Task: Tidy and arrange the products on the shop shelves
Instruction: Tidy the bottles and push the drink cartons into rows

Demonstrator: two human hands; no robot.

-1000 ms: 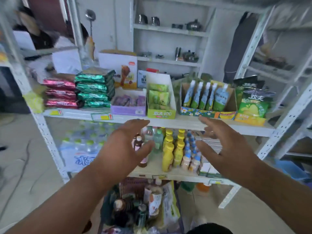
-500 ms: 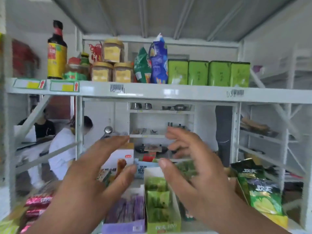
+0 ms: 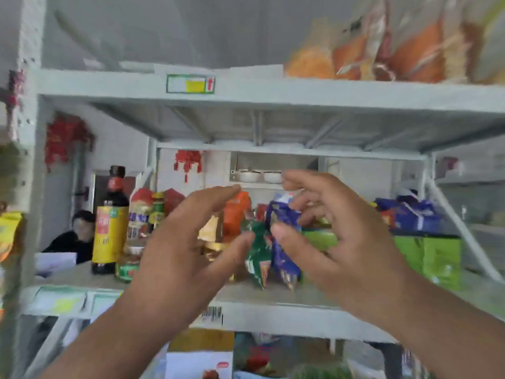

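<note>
Up front, two hands point(image 3: 188, 250), two packets point(image 3: 284, 242).

A tall dark sauce bottle point(image 3: 110, 220) with a yellow label stands upright on the shelf point(image 3: 273, 296), out at 9 o'clock from the middle. Just right of it are small jars point(image 3: 131, 265) and bottles, blurry. In the middle a green packet point(image 3: 257, 253) and a blue packet point(image 3: 284, 242) stand side by side, touching, with an orange packet point(image 3: 236, 212) behind at 11 o'clock. Green boxes point(image 3: 429, 258) sit at 3 o'clock, with blue bags point(image 3: 410, 214) behind them. Orange bags point(image 3: 369, 53) lie on the top shelf at 1 o'clock.
</note>
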